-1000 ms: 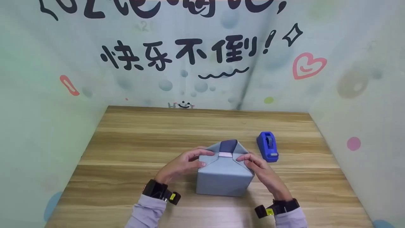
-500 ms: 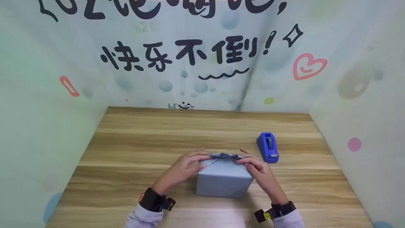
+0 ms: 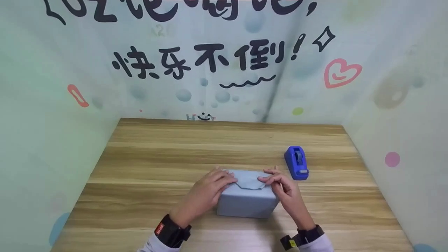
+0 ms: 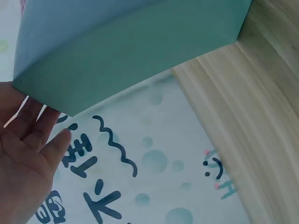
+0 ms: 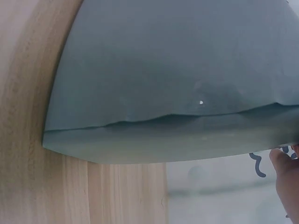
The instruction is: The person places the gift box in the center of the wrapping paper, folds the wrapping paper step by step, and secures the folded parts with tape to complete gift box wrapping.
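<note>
A box wrapped in grey-blue paper (image 3: 246, 207) sits on the wooden table. Its paper flap (image 3: 250, 179) lies folded down over the top, its lower edge slightly uneven. My left hand (image 3: 204, 190) rests on the box's top left edge, fingertips at the flap's left side. On the other side my right hand (image 3: 286, 192) touches the flap's right part with bent fingers, none visibly gripping it. In the left wrist view the left thumb and fingers (image 4: 55, 144) are near a box corner. A long paper seam (image 5: 173, 115) shows in the right wrist view.
A blue tape dispenser (image 3: 296, 163) stands on the table behind and right of the box. The wood-grain table (image 3: 147, 150) meets a printed backdrop (image 3: 224, 94) at the back, with pale side walls left and right.
The flap stood raised, with a dark inner side and a white strip showing, and is now folded down toward the front. Both hands moved with it onto the top.
</note>
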Action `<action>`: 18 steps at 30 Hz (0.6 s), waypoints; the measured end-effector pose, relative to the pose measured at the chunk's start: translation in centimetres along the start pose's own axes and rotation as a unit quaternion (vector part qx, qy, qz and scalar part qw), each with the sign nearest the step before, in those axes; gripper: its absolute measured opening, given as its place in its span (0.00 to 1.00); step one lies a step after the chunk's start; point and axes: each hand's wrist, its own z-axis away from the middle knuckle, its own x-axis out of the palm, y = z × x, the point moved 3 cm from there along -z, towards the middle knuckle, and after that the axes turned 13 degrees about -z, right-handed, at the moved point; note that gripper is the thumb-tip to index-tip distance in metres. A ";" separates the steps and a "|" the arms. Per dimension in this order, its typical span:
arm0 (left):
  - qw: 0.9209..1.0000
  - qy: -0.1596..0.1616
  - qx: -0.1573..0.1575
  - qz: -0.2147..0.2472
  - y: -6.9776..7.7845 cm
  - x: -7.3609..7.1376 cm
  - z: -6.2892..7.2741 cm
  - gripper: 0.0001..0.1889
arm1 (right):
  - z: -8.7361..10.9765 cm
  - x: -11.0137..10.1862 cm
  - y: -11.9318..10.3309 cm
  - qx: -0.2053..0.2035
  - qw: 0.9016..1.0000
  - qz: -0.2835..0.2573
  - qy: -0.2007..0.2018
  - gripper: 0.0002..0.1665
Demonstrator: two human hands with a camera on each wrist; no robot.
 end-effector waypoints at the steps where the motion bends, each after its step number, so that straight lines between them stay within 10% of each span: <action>1: 1.000 -0.006 0.004 -0.009 0.1 0.0 0.2 0.17 | 0.0 0.1 0.0 -0.014 1.000 0.008 0.003 0.11; 7: 0.999 -0.020 0.004 -0.037 0.3 0.7 1.2 0.24 | 0.2 0.9 -0.4 -0.109 0.992 0.058 0.038 0.18; 14: 0.993 0.087 0.022 -0.076 1.2 1.6 1.7 0.17 | 1.2 1.9 -1.8 -0.227 0.972 0.007 0.054 0.20; 18: 0.989 0.113 0.022 -0.088 1.5 1.8 1.9 0.17 | 1.9 1.0 -1.7 -0.215 0.971 -0.087 0.053 0.20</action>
